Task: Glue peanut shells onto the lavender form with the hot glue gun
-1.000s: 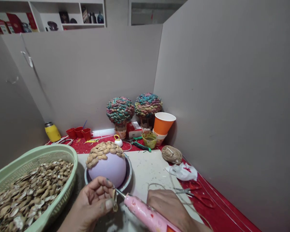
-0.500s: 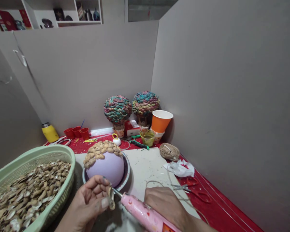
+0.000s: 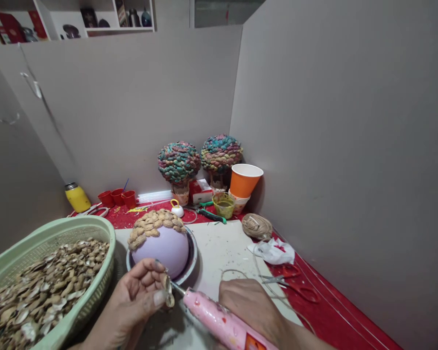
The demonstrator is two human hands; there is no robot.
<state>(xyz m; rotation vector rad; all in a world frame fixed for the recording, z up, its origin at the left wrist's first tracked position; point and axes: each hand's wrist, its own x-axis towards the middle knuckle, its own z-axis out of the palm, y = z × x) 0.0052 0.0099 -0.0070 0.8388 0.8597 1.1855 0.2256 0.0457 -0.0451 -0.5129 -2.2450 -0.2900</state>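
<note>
Between the thumb and fingers of my left hand (image 3: 133,296) is a peanut shell half (image 3: 169,293), its hollow side turned right. My right hand (image 3: 250,308) is wrapped round a pink glue gun (image 3: 213,316), whose metal nozzle points up-left and is at the shell. Just beyond, a lilac ball (image 3: 164,253) rests in a round metal bowl (image 3: 193,265). Rows of peanut shells (image 3: 155,222) cover the ball's top and far left side; its near side is bare. At the left, a green plastic basket (image 3: 107,272) holds a heap of loose shells (image 3: 54,287).
Two colourful shell-covered trees (image 3: 179,162) stand at the back, beside an orange paper cup (image 3: 245,181). Pliers (image 3: 211,215), a twine ball (image 3: 257,226) and red-handled scissors (image 3: 302,293) lie beyond and right of my hands. Red cups (image 3: 117,197) and a yellow bottle (image 3: 77,197) stand back left.
The whole view has shifted slightly, with things sitting a little higher and further right. My left hand still holds the shell at the nozzle; the grips are unchanged.
</note>
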